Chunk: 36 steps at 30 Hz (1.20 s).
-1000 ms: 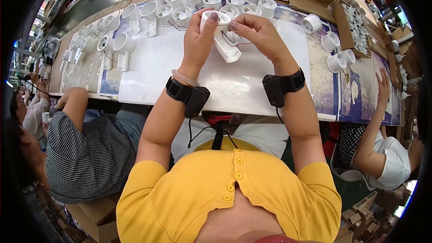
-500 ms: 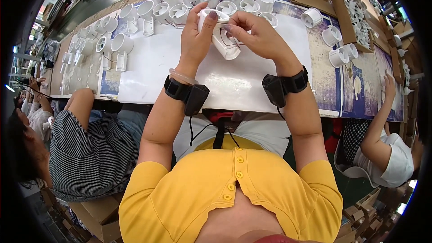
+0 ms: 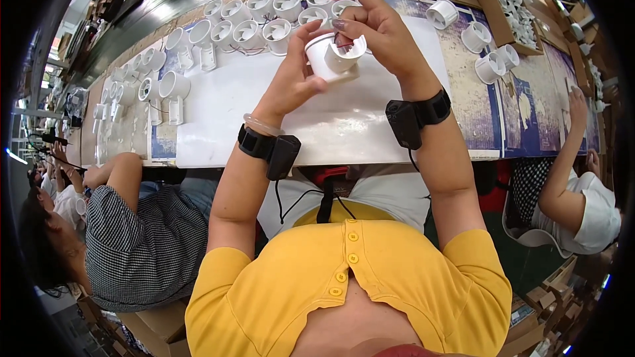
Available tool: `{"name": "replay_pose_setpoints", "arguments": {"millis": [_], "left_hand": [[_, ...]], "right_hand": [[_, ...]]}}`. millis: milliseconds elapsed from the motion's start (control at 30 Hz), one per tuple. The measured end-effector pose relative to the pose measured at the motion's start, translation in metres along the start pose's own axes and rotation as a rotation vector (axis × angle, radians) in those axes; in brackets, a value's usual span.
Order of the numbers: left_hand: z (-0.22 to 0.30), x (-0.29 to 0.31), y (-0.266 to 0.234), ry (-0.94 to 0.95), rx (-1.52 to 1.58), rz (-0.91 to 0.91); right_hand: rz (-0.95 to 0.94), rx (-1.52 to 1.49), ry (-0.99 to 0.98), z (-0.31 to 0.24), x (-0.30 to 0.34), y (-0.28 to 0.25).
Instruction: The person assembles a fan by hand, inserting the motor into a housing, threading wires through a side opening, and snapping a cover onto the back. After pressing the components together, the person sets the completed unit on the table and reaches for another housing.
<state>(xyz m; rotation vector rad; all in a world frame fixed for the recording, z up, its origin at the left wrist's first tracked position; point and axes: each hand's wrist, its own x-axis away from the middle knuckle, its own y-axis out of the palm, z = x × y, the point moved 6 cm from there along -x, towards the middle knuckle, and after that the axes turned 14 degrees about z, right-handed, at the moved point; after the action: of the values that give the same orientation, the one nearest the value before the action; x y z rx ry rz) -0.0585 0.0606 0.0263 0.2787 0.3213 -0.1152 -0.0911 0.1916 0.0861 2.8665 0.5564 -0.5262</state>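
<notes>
My left hand [image 3: 291, 79] grips a white plastic fan housing [image 3: 323, 61] from its left side, raised over the white work surface. A hollow, half-round handle part of the housing now faces up toward me. Above it, the thumb and forefinger of my right hand [image 3: 380, 33] are pinched together at thin red and dark wires [image 3: 342, 44], which run into the hollow part. The fingertips partly hide where the wires go. Just beyond my hands stand rows of white round fan housings [image 3: 276, 32] with blades inside.
More white housings with handles [image 3: 174, 86] stand at the left. Several white cups [image 3: 476, 37] sit to the right, beside a cardboard box [image 3: 486, 0] of small white parts. One co-worker [image 3: 142, 244] sits on my left, another [image 3: 562, 205] on my right.
The housing has turned in my left hand: its handle part pointed down toward me and now faces up. My right hand has moved up and slightly right, still at the wires.
</notes>
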Motion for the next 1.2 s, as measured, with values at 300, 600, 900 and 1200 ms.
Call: {"name": "replay_pose_setpoints", "arguments": {"millis": [300, 600, 900, 1200], "left_hand": [[0.022, 0.004, 0.005, 0.294, -0.523, 0.041], [0.028, 0.005, 0.013, 0.425, -0.500, 0.045], [0.036, 0.009, 0.019, 0.605, -0.585, -0.035], [0.036, 0.008, 0.008, 0.519, -0.472, 0.087]], "right_hand": [[-0.024, 0.090, -0.140, -0.008, 0.005, 0.006], [0.045, -0.040, -0.024, 0.004, 0.000, -0.002], [0.150, 0.001, 0.155, 0.018, -0.003, -0.009], [0.209, -0.144, 0.091, 0.017, -0.010, -0.026]]}}
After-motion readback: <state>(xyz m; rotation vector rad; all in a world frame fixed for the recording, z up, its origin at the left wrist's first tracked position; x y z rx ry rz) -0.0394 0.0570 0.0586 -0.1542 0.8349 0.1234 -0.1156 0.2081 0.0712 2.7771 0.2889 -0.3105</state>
